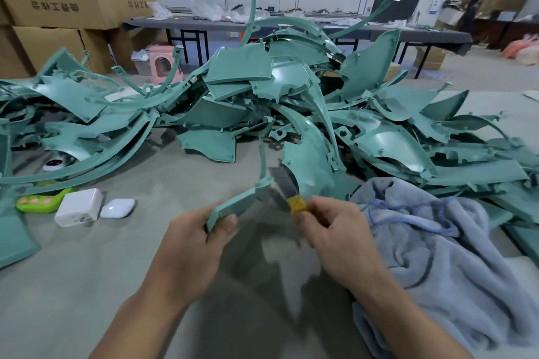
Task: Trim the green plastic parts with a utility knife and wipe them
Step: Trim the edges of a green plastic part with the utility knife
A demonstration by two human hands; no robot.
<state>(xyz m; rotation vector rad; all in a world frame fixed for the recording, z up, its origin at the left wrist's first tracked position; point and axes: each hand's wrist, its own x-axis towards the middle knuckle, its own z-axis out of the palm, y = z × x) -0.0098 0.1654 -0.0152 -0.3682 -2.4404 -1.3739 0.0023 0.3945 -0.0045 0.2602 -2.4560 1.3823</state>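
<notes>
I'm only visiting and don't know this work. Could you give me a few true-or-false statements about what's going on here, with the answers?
1. The left hand holds a curved green part. True.
2. The right hand holds scissors. False: it pinches a knife with a yellow-wrapped grip.
3. A blue towel lies to the right of the hands. True.
4. The white charger lies on the towel. False: it lies on the grey surface left of the hands, beside a small white case.
</notes>
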